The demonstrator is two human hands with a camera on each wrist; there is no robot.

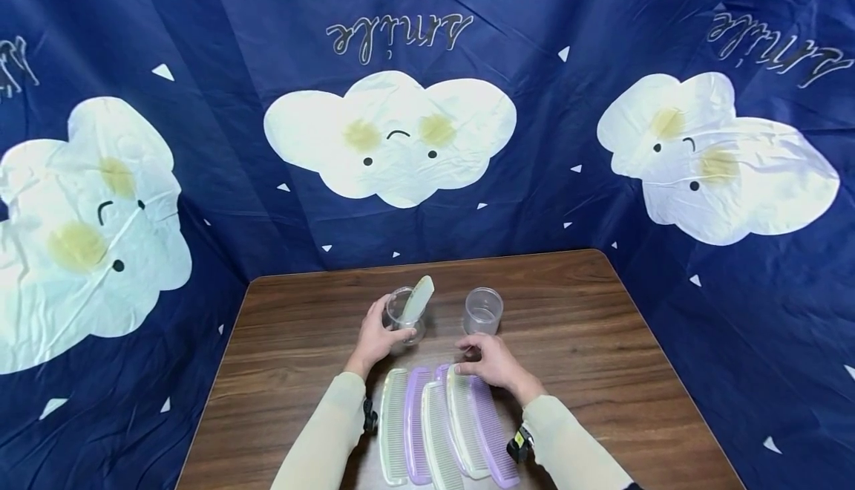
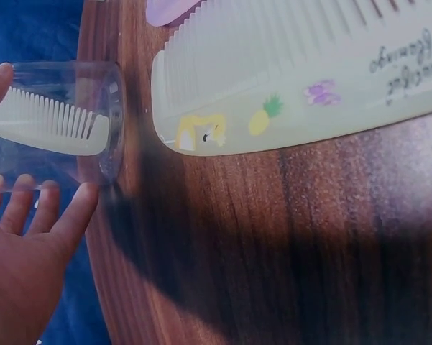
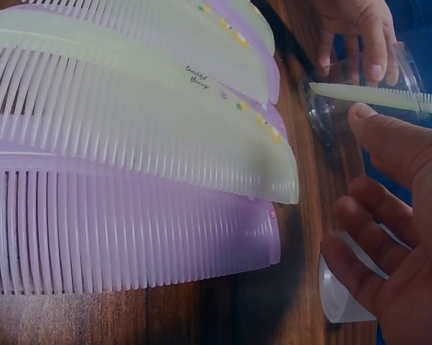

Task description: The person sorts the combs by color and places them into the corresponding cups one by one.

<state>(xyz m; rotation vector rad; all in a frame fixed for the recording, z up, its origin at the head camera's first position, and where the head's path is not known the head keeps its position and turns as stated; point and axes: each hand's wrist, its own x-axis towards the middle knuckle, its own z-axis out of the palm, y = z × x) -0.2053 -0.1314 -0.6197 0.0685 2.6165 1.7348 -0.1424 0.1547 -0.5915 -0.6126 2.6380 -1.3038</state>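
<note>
Head view: a clear, round plastic cup (image 2: 68, 79) is gripped round its wall by the left hand (image 1: 374, 336), with the thumb on the near side and the fingers curled round the far side. Inside that grip, a pale green plastic comb (image 1: 418, 298) is held by the cup alone; it is tilted, its upper end raised above the rim, and it is not touched by the fingers.

Nothing is pinched by the right hand (image 1: 493, 361), whose fingers are spread apart and loosely bent. Just beyond them a second clear plastic cup (image 1: 482, 319) is placed upright; whether it is touched cannot be told. The far end of a pale green, long-toothed comb (image 1: 467, 423) is overlapped by the right thumb in the head view, but a gap is shown between them in the right wrist view.

Between the two forearms, on the near side of both hands, this comb is laid among five others, green and purple, some overlapped. All are supported by a brown wood-grain table (image 1: 294, 341). Beyond both hands, a dark blue cloth (image 1: 427, 234) is hung, printed with white clouds.
</note>
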